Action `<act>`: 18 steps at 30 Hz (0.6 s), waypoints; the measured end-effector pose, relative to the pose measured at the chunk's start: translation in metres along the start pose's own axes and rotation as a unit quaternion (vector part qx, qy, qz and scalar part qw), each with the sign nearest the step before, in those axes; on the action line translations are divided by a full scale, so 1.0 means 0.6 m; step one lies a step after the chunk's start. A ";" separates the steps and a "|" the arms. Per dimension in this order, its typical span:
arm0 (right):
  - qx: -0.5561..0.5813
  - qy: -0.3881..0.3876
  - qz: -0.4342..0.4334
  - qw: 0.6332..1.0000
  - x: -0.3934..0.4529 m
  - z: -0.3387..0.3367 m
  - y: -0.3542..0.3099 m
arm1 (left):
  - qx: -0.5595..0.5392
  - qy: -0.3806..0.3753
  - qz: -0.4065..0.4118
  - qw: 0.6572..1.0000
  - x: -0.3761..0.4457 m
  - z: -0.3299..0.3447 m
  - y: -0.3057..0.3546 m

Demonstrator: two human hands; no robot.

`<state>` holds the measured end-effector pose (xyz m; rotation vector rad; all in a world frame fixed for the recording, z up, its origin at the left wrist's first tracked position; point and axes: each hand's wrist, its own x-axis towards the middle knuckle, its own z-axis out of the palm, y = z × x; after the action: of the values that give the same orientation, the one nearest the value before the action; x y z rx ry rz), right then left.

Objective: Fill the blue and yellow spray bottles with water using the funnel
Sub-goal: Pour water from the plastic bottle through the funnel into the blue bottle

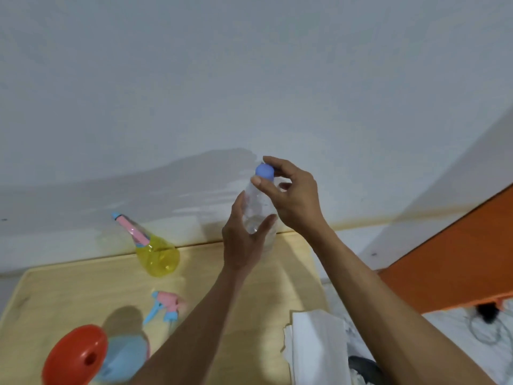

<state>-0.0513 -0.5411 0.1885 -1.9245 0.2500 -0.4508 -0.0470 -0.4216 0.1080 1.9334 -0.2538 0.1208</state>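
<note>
My left hand (pixel 244 240) grips the body of a clear water bottle (pixel 256 209), held upright above the wooden table (pixel 69 287). My right hand (pixel 288 190) pinches the bottle's blue cap (pixel 264 171) between thumb and fingers. The yellow spray bottle (pixel 158 254) stands at the table's back edge with its pink and blue spray head (pixel 130 229) on. The blue spray bottle (pixel 122 359) stands at the front left with the red funnel (pixel 75 357) sitting in its neck. A loose pink and blue spray head (pixel 166 307) lies on the table between them.
A white folded cloth or paper (pixel 316 345) lies at the table's right front edge. An orange surface (pixel 458 262) runs along the right, with a marbled floor and a cable (pixel 483 329) below it. A white wall stands behind the table.
</note>
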 end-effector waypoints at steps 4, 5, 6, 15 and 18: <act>-0.007 -0.005 0.000 1.000 0.000 0.009 0.007 | 0.007 0.021 -0.012 1.000 0.001 0.001 -0.003; -0.004 -0.003 -0.003 1.000 -0.004 0.011 0.006 | 0.010 0.023 -0.010 1.000 0.000 -0.002 -0.004; -0.001 -0.001 -0.006 1.000 -0.010 0.013 0.004 | 0.015 0.024 -0.006 1.000 -0.004 -0.007 -0.005; 0.032 0.030 -0.070 0.997 -0.145 0.033 -0.069 | -0.031 0.040 -0.020 0.999 -0.113 -0.105 0.020; 0.050 0.018 -0.056 0.997 -0.211 0.045 -0.093 | -0.042 0.038 -0.025 0.998 -0.176 -0.153 0.023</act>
<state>-0.1565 -0.4491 0.2065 -1.8405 0.1403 -0.5629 -0.1493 -0.3284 0.1326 1.8458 -0.1568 0.1477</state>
